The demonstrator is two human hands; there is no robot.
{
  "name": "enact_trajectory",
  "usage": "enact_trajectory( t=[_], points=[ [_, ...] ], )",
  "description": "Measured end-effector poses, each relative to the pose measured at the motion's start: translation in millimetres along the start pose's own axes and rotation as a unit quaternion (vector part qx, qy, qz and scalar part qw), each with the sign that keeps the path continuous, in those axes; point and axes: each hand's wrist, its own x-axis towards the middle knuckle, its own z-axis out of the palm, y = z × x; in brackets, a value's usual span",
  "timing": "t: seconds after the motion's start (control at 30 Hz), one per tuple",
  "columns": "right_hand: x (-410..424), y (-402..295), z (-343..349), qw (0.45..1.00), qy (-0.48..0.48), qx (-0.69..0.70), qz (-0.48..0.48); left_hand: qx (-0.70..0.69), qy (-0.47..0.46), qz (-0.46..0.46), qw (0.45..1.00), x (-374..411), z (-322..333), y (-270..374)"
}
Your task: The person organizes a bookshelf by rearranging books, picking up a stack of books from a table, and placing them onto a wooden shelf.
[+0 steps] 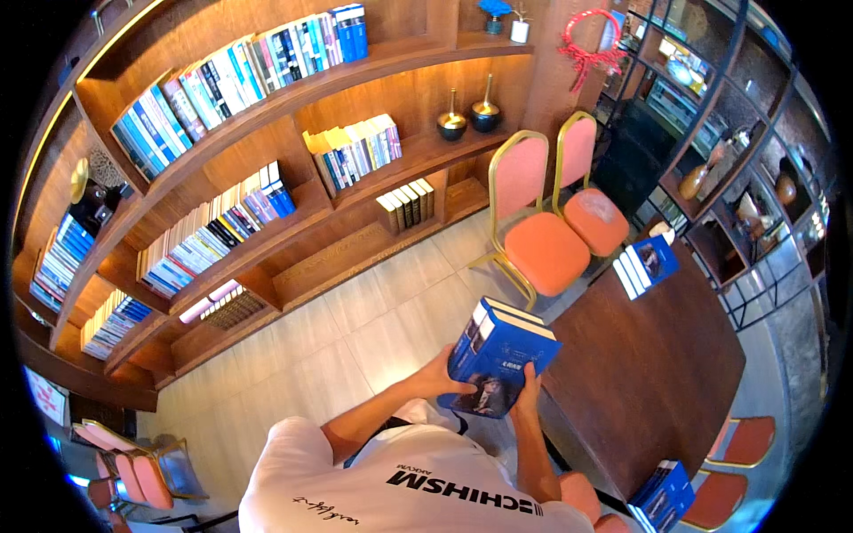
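A pair of thick blue hardcover books (510, 353) is held together in front of my white shirt. The upper cover bears writing and a dark picture. My left hand (440, 376) grips the spine side, its thumb lying over the cover. On the opposite side, my right hand (528, 393) presses its thumb against the edge; its other fingers are hidden beneath. To the right stands a brown wooden table (656, 346). A stack of similar blue books (646, 263) lies at its far end, and another blue stack (663, 496) rests at its near end.
A wooden bookcase (260, 113) with rows of books spans the left and back. Two orange chairs (546, 253) stand between it and the table. Black metal shelving (726, 166) rises at right. More chairs (716, 500) flank the table, and others (143, 476) sit at lower left.
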Motion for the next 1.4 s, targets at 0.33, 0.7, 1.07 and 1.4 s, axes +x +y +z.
enact_trajectory(
  t=[0.33,0.7,1.07,1.4],
  points=[
    [77.0,-0.6,161.8,0.991,-0.107,-0.031,-0.07,0.037,0.026,0.03,0.999,30.1,-157.5,46.0],
    [272.3,-36.9,301.9,0.96,-0.245,0.031,-0.134,0.033,0.199,0.224,0.954,135.6,-258.1,150.6],
    [471.7,-118.5,467.9,0.867,-0.465,0.082,-0.158,0.185,0.346,0.248,0.886,256.5,-336.9,228.9],
    [459.0,-193.9,631.2,0.756,-0.355,-0.165,-0.525,0.219,0.597,0.331,0.697,356.9,-436.7,263.8]
  ],
)
